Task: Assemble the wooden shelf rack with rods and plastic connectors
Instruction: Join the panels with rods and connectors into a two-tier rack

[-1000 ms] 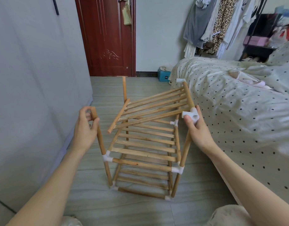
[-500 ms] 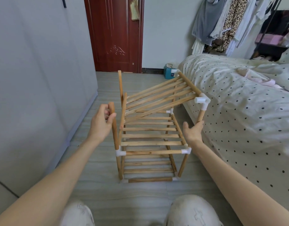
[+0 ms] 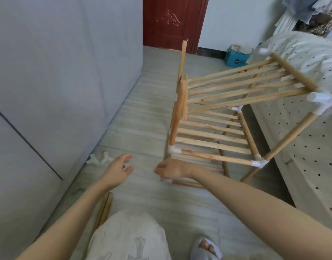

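Observation:
The wooden shelf rack (image 3: 213, 145) stands on the floor beside the bed. Its top slatted shelf (image 3: 242, 85) is tilted, high on the right at a white connector (image 3: 320, 99) and sagging on the left next to a bare upright rod (image 3: 183, 61). My left hand (image 3: 118, 169) hovers open over the floor, fingers spread, just short of two loose white connectors (image 3: 99, 159). My right hand (image 3: 172, 170) is low in front of the rack's front-left leg, fingers loosely curled, with nothing seen in it. Two spare rods (image 3: 105, 209) lie by my knee.
A grey wardrobe wall (image 3: 58, 81) runs along the left. The dotted bed (image 3: 311, 166) hems the rack in on the right. A red door (image 3: 172, 21) and a teal box (image 3: 236, 58) are at the back. My slippered foot (image 3: 206, 248) is at the bottom.
Both hands have let go of the rack's front uprights and dropped low toward the floor. The view has tilted down and left, bringing the loose connectors and spare rods into sight.

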Demonstrator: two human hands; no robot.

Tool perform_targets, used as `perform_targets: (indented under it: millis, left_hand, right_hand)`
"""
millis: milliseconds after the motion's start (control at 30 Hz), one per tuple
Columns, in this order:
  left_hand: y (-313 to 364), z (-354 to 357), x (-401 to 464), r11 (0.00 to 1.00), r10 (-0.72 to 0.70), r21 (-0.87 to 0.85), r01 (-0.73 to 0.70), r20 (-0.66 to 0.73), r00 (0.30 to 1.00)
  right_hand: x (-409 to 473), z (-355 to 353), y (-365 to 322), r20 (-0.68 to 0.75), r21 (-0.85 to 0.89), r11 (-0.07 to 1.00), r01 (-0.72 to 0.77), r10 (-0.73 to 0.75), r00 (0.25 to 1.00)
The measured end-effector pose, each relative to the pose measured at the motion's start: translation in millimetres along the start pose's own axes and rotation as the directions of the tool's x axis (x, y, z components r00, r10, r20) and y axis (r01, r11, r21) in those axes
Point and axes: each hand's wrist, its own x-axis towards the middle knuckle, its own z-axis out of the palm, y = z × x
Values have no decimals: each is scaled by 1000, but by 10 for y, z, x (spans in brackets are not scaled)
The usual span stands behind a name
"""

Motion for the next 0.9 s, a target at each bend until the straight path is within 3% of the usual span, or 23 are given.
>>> perform_targets:
  millis: [200, 333, 500, 600, 667, 767, 900]
  left_hand:
    - [-1197, 359, -209, 946, -319, -64, 318, -12, 948]
    - [-1743, 548, -316, 903, -416, 100, 419, -45, 908]
    - [-1917, 843, -314, 859, -370, 346, 377, -91, 925]
    - [-1920, 952, -289, 737, -355, 580, 346, -103, 929]
    - [-1937, 997, -310, 694, -321, 649, 312, -108, 941]
    - [-1950, 1004, -310, 694, -334, 647, 316, -99, 937]
    - [-1872, 856, -234, 850, -314, 443, 283, -4, 949]
  right_hand:
    - [999, 1182, -94, 82, 169, 985, -29, 15, 996]
    - [1376, 1843, 21, 144, 9, 1000, -28, 26, 989]
    - [1540, 2158, 298, 182, -174, 984, -34, 66, 981]
    - [1585, 2181, 448, 293, -183, 982, -54, 107, 950]
    - [1585, 2161, 485, 360, -188, 981, -43, 110, 926]
    - [1570, 2084, 458, 370, -117, 991, -60, 100, 924]
    - [1479, 1885, 409, 340, 14, 991, -130, 118, 933]
